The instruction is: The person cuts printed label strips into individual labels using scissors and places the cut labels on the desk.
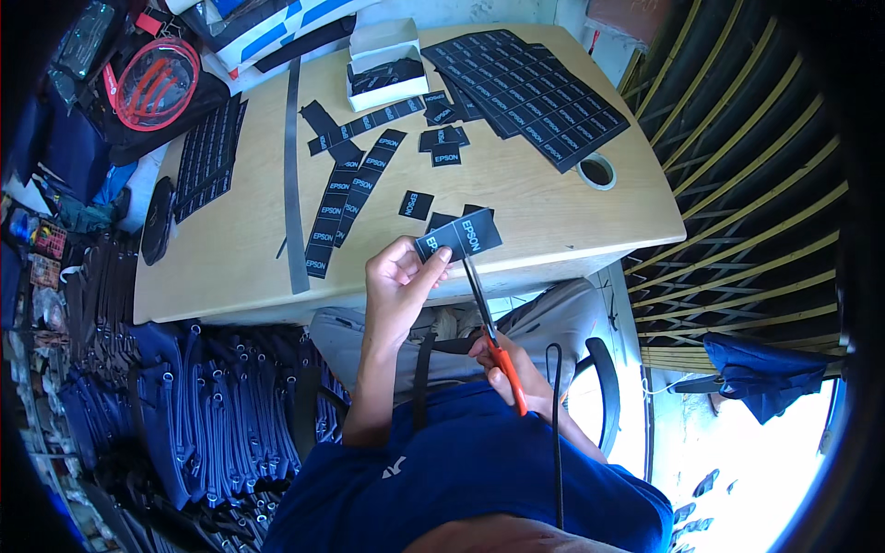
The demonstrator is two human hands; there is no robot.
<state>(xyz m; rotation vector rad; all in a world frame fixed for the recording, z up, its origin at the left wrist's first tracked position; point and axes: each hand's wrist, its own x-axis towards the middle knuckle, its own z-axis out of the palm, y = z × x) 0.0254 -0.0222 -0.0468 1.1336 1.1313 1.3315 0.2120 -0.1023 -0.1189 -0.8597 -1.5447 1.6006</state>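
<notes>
Between thumb and fingers, my left hand (pixel 402 276) pinches a short strip of black printed labels (pixel 477 232) just over the table's near edge. My right hand (pixel 509 367) grips the orange handles of a pair of scissors (pixel 482 304). The blade tips meet the strip's lower edge, near the line between two labels; whether they have cut into it I cannot tell. Beyond the strip, a single cut label (pixel 416 205) lies on the table, and others are partly hidden behind the strip. Longer label strips (pixel 329 217) lie to the left of my left hand.
Uncut label sheets (pixel 525 92) are stacked at the table's far right, beside a round hole (pixel 596 171). A white open box (pixel 387 89) holds dark pieces at the back. A long grey band (pixel 294 184) crosses the left side. Blue straps (pixel 221 405) hang below left.
</notes>
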